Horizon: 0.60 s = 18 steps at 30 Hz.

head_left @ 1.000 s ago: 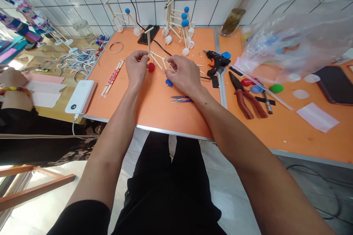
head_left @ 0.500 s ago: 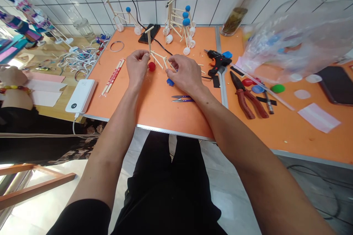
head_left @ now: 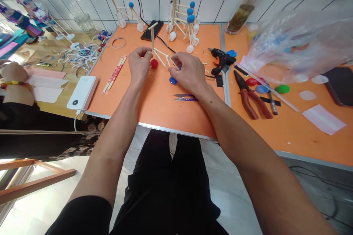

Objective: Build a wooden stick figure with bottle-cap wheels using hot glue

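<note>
A small frame of wooden sticks (head_left: 159, 52) stands on the orange table (head_left: 154, 106), with one stick rising upright. My left hand (head_left: 139, 63) pinches the frame at the base of that upright stick, just above a red cap (head_left: 154, 64). My right hand (head_left: 188, 72) is closed on the frame's right end, fingers pinched around the sticks. A blue cap (head_left: 173, 80) lies under my right hand's fingers. Both forearms reach out over the table edge.
Purple snips (head_left: 184, 97) lie near my right wrist. A black glue gun (head_left: 222, 60), red pliers (head_left: 249, 98), loose caps and a clear plastic bag (head_left: 298, 40) are at right. Finished stick models (head_left: 183, 22) stand at the back. Chopsticks (head_left: 114, 74) and a white power bank (head_left: 82, 92) lie at left.
Both hands have stayed on the stick frame with only small shifts of the fingers. The view has tilted slightly, so everything sits a little lower and to the right.
</note>
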Tool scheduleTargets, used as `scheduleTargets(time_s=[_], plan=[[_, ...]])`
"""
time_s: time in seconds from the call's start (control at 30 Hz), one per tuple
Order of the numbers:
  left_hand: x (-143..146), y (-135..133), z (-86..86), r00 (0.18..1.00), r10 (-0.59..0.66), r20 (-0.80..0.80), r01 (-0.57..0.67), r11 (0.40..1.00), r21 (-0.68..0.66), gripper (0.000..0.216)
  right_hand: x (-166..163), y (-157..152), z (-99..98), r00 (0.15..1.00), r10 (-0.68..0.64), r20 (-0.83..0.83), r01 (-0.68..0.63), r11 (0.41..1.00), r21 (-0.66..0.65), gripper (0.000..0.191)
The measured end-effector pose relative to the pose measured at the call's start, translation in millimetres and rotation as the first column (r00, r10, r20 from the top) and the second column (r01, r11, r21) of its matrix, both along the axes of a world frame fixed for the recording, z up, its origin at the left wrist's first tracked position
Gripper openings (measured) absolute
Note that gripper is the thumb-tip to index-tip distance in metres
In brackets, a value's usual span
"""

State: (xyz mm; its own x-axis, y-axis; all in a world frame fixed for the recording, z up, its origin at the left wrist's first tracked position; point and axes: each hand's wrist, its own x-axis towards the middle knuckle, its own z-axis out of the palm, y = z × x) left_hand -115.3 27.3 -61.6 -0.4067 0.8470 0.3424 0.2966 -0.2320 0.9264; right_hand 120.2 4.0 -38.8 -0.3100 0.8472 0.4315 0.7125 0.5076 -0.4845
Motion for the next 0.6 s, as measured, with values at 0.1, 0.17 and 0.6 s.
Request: scheduleTargets(time_s=[0.1,0.17,0.6], plan=[[1.9,-1.7,2.3,1.0,0.002,-0.004,-0.002,1.0,0.0,0.013,0.2,0.6,-0.9,1.0,0.006,-0.006,-0.006,1.0,0.004,0.025],[3.9,-3.2,4.1,1.0,0.011,-0.008,-0.011,1.0,0.003,0.011,0.2,0.7,-1.1,1.0,0.008,-0.009,-0.008,1.0,0.002,0.025],[0.9,-5.6,9.0,0.992,0.11,-0.068,-0.1,0.985,0.138,0.023,-1.5,-3.2,4.4,0.999,-0.015,0.028,0.016,1.0,-0.019,0.03]])
